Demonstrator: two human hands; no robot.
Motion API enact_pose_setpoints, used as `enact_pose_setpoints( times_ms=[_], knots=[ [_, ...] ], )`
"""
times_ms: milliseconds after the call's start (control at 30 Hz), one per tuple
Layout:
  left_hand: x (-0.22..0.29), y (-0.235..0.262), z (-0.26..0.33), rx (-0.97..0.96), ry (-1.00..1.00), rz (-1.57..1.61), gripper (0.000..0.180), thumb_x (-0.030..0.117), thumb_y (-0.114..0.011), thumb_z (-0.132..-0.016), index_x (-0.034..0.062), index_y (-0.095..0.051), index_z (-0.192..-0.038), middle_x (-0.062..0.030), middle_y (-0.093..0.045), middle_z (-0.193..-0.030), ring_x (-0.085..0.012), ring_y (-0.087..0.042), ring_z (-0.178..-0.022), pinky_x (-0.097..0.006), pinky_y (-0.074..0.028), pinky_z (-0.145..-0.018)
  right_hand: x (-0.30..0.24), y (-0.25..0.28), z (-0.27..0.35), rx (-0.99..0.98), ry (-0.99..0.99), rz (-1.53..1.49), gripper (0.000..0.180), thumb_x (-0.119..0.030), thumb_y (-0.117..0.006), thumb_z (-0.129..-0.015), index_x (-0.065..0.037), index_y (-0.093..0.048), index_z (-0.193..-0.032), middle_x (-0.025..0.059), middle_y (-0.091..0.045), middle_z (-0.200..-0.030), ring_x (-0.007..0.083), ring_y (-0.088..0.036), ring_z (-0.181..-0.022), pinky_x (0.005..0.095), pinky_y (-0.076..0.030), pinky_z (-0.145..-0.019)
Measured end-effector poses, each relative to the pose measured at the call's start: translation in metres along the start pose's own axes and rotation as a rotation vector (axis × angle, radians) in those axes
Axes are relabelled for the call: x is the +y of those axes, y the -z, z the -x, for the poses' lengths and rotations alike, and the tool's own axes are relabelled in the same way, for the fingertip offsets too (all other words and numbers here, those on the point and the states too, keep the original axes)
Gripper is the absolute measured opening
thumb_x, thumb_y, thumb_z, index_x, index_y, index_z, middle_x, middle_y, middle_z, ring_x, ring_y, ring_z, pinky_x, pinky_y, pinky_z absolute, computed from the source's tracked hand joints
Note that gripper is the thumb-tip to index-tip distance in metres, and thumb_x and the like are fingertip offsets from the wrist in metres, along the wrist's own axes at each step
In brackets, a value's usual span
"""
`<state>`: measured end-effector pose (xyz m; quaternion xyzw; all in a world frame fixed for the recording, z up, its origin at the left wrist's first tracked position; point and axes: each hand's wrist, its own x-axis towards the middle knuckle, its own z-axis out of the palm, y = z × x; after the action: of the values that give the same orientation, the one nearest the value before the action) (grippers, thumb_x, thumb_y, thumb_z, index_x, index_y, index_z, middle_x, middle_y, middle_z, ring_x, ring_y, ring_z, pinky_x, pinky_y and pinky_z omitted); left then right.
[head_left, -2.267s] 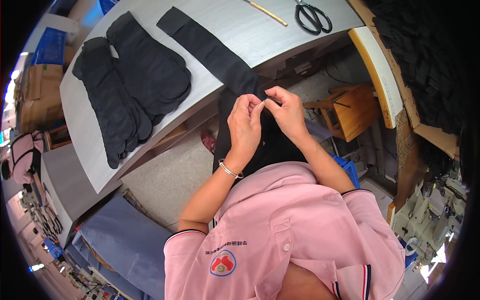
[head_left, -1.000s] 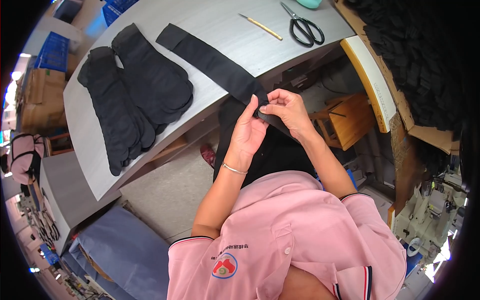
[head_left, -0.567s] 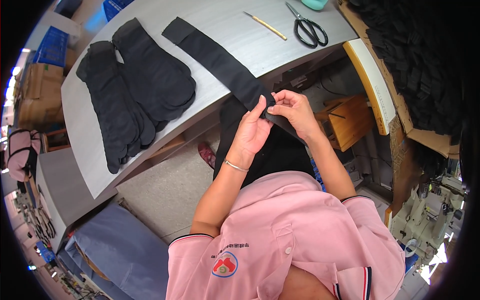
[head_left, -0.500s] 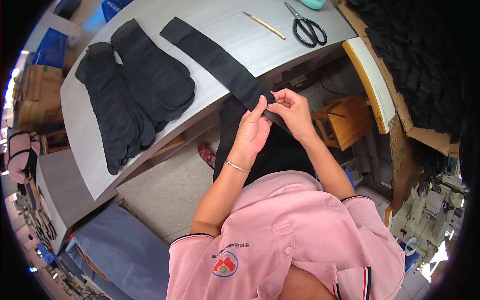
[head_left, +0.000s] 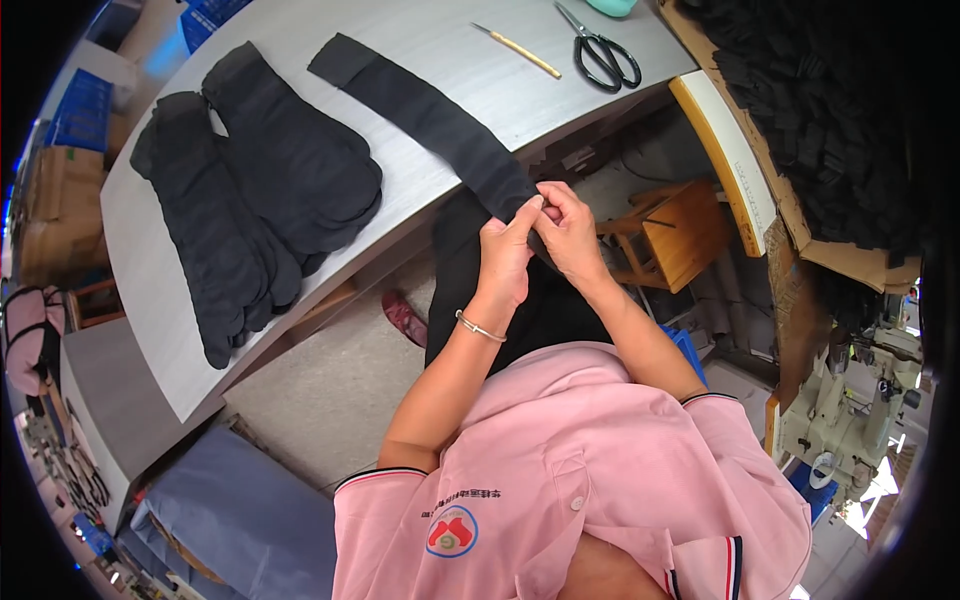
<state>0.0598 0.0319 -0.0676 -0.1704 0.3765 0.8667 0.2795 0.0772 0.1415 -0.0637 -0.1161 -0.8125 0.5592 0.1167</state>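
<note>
From my feed: both hands are working the near end of a long black fabric strip, sock-like knit (head_left: 440, 125). The left hand (head_left: 505, 255) has its fingers closed narrow on the strip's end, thumb and forefinger pinched. The right hand (head_left: 570, 230) pinches the same end from the other side, fingertips touching the left's. Both are gripping fabric, neither open.

The strip runs up and left away from the hands, flat across the grey curved tabletop (head_left: 470, 60), its far end well apart from them. The near end hangs off the table edge right at the hands (I can't tell how much of it is bunched inside the grip).

A thin metal bracelet (head_left: 480, 327) sits on the left wrist.

Left of the hands, well apart: a pile of black sock-shaped fabric pieces (head_left: 250, 210), overlapping, lying on the same tabletop.

Above the hands, far side of the table: a slim yellow stick, pencil-like (head_left: 517, 51), and just right of it black-handled scissors (head_left: 600, 50).

Right of the hands: a small wooden stool (head_left: 685, 235) below table level. Further right, a cardboard tray heaped with small black fabric pieces (head_left: 810, 130).

Below the hands: a dark red shoe (head_left: 405, 317) on the floor, near the left forearm.
</note>
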Motion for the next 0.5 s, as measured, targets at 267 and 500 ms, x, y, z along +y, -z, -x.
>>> enact_pose_setpoints(
  times_ms=[267,500],
  knots=[
    [0.007,0.008,0.0,-0.119,0.092,-0.032,0.035,0.034,-0.068,-0.095,0.0013,-0.068,-0.106,-0.0076,-0.07,-0.103,-0.0165,-0.067,-0.093,-0.035,-0.051,-0.083,-0.014,-0.004,-0.009,-0.01,-0.064,-0.025,0.011,-0.005,-0.07,-0.084,0.003,-0.064,-0.089,-0.002,-0.058,-0.069,0.0024,-0.047,-0.064,0.0221,-0.04,-0.056],
    [0.003,0.026,0.002,-0.264,0.094,0.233,0.058,0.053,-0.037,-0.105,0.002,-0.056,-0.125,-0.0102,-0.063,-0.121,-0.0203,-0.06,-0.112,-0.038,-0.046,-0.096,-0.021,-0.02,0.002,0.056,-0.12,-0.03,0.006,-0.004,-0.069,-0.083,0.001,-0.066,-0.085,-0.0047,-0.058,-0.07,0.0017,-0.048,-0.064,0.0205,-0.04,-0.057]
  ],
)
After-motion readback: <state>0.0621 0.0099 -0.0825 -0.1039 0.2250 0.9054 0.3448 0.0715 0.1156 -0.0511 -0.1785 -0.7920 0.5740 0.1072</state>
